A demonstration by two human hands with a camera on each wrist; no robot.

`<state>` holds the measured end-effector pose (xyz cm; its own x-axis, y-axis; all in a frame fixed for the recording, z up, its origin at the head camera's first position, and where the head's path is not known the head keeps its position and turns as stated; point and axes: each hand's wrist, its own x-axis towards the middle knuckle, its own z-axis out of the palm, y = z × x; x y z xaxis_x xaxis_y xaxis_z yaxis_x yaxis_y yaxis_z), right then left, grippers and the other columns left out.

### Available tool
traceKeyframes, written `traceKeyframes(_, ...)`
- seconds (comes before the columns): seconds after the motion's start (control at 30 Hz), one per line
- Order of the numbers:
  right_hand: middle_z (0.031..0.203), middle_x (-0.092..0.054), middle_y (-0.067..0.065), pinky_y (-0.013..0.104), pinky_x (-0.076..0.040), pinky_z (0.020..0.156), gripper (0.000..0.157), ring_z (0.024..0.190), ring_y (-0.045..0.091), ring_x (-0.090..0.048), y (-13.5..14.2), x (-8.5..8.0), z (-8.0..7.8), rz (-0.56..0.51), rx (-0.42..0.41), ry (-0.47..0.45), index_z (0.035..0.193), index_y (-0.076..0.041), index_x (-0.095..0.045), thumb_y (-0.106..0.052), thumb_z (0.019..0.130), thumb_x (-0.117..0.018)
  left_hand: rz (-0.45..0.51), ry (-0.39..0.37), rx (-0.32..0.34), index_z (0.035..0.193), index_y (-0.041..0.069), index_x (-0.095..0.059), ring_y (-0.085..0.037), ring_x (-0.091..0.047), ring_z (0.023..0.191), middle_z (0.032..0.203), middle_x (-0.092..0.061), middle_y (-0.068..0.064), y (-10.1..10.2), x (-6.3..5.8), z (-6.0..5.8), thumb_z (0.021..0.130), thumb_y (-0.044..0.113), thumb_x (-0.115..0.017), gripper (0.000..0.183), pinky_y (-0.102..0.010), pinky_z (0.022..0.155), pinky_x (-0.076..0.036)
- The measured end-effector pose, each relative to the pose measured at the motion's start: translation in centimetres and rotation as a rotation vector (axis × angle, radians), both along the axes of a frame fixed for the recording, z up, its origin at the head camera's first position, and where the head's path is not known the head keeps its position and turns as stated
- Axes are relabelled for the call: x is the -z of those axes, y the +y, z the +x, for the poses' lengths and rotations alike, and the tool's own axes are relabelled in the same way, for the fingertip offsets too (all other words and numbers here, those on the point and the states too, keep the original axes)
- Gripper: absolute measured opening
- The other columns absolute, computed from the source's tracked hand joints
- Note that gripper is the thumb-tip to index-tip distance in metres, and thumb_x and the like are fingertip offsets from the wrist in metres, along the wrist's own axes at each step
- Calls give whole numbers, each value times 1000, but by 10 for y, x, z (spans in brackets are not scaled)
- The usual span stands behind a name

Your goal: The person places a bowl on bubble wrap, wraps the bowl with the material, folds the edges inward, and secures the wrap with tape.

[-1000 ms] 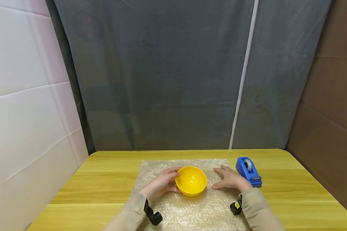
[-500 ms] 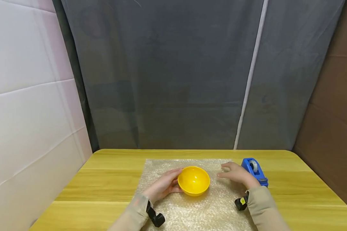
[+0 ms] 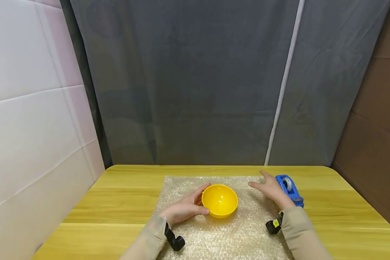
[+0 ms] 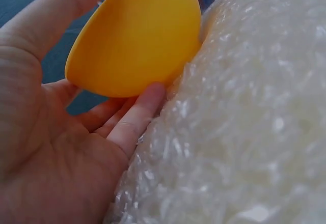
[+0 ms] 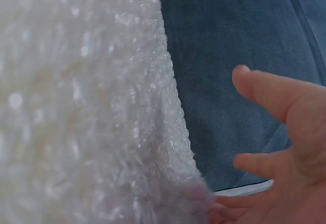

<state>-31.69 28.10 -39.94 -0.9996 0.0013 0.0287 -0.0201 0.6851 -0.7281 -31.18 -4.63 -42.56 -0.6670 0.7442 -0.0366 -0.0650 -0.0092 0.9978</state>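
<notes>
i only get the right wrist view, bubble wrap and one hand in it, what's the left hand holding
Observer: The left hand holds a yellow bowl by its left side.
Operator: which way does the bowl open
Observer: Upward; the head view looks into its hollow.
Operator: anything beside the right hand
Observer: Yes, a blue tape dispenser stands just to its right.
</notes>
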Motion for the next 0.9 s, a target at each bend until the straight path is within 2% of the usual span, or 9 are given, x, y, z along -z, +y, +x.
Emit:
traceKeyframes(0.1,149,-18,38,63,-30,105,93,135,54,-23,-1,-2,-2,-86,43,-24,151,8,-11,-35,90,-67,-4,-7,-21,156,16,-14,-28,-25,142,160,-15,-10,-1,1,0,88,6,-70,89,-36,110,-33)
traceKeyframes(0.2,147,-24,39,60,-34,103,95,132,52,-30,-2,-5,-3,-174,64,-39,151,8,-6,-34,91,-66,-4,-4,-39,156,16,-16,-28,-28,141,159,-17,-11,-3,2,0,88,3,-69,87,-35,107,-36)
traceKeyframes(0.27,142,-33,39,58,-39,100,88,128,50,-39,-4,-5,-3,-194,67,-31,149,11,-13,-33,92,-64,-3,3,-48,156,16,-16,-29,-29,140,159,-17,-11,-4,2,1,88,2,-69,87,-35,107,-37)
traceKeyframes(0.33,137,-42,37,56,-42,98,74,124,48,-44,-5,-5,-2,-182,67,-4,144,15,-28,-29,94,-61,-4,7,-54,156,16,-17,-29,-29,140,159,-17,-12,-4,3,1,88,3,-69,87,-35,107,-37)
traceKeyframes(0.43,129,-53,31,54,-45,95,49,119,45,-50,-6,-5,0,-141,87,62,127,15,-54,-22,95,-59,-7,4,-58,156,16,-18,-29,-28,141,159,-17,-11,-4,4,3,87,3,-70,87,-34,107,-37)
traceKeyframes(0.5,123,-59,29,53,-46,93,39,116,44,-53,-8,-7,2,-128,95,114,116,13,-63,-19,95,-58,-8,5,-60,156,17,-18,-28,-27,141,159,-17,-11,-4,4,3,87,4,-70,87,-34,107,-36)
traceKeyframes(0.6,116,-64,26,51,-48,90,35,110,42,-57,-10,-14,5,-131,92,159,111,10,-68,-19,95,-59,-6,4,-60,156,17,-18,-28,-28,141,159,-17,-11,-4,3,4,87,5,-71,87,-34,107,-36)
traceKeyframes(0.9,113,-67,18,48,-49,89,35,104,33,-61,-28,-45,23,-144,-10,174,113,4,-70,-26,96,-61,-18,28,-49,156,17,-17,-27,-27,142,159,-19,-9,-4,-1,6,89,8,-70,86,-35,109,-35)
